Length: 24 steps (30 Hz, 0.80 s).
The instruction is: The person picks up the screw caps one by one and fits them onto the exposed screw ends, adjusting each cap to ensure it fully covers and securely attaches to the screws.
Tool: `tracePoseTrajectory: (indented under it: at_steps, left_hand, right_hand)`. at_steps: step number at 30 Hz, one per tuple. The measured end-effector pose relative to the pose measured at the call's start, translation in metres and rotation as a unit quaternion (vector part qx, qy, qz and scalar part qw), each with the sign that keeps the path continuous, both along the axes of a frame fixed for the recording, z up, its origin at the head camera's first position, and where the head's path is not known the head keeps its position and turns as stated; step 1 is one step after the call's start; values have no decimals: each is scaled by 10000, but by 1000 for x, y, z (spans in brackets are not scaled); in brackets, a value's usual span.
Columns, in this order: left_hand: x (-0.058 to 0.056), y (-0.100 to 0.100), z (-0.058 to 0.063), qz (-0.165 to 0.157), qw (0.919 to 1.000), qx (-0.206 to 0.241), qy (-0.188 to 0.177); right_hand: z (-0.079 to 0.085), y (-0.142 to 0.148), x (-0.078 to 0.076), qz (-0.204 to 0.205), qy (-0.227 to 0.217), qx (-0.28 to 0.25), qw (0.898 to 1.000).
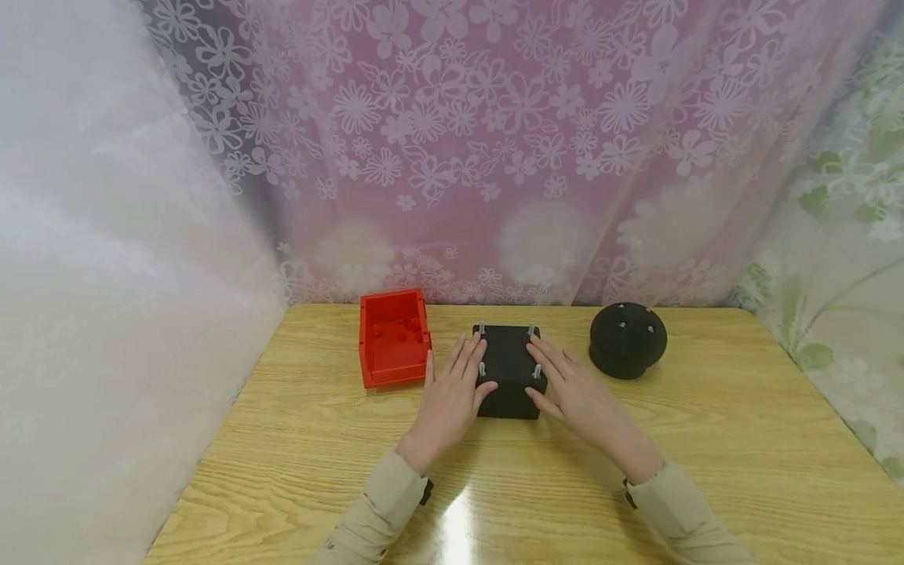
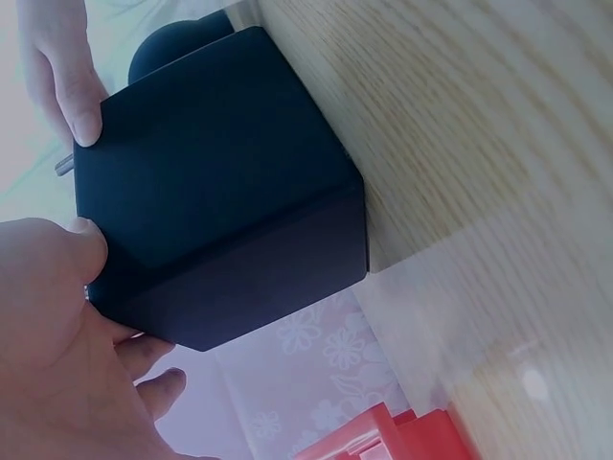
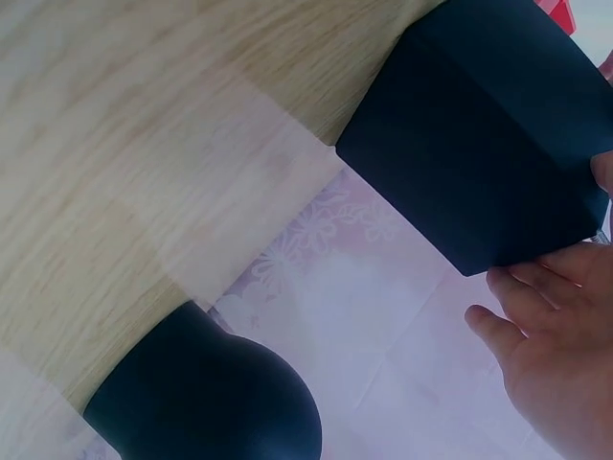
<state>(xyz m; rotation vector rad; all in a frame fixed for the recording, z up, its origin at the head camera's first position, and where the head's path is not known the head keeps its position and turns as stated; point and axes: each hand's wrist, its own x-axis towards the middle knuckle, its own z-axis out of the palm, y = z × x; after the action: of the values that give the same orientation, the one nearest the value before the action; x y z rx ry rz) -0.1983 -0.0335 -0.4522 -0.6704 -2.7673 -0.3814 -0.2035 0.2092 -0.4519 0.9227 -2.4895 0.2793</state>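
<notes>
A black box (image 1: 507,353) with rounded edges sits on the table, metal bolts (image 1: 537,371) standing up near the corners of its top. My left hand (image 1: 450,400) lies along its left edge, fingers extended forward and thumb at the near corner. From the other side, my right hand (image 1: 586,400) touches the right edge in much the same way, fingertips close by the bolts. The left wrist view shows the left thumb (image 2: 88,251) against the box's upper edge. In the right wrist view, the right fingers (image 3: 522,297) rest along the box's top edge.
Left of the box is a red plastic bin (image 1: 366,345) holding several small red pieces (image 1: 401,337). A round black object (image 1: 627,341) with a wide top and several metal bits stands to the right. Behind the wooden table (image 1: 318,471) hangs a pink flowered curtain (image 1: 452,157).
</notes>
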Motion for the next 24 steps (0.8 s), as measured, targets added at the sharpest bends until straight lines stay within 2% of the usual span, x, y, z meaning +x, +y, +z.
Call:
tracePoseTrajectory:
  at_steps: [6, 14, 24]
  left_hand:
    - [4, -1, 1, -30, 9999, 116, 31]
    - [5, -2, 1, -60, 9998, 160, 57]
    - [5, -2, -2, -94, 9998, 156, -36]
  right_hand:
    - [0, -1, 2, 73, 169, -18, 9998]
    - [0, -1, 3, 107, 168, 8, 9998]
    - [1, 5, -7, 443, 88, -58, 9990]
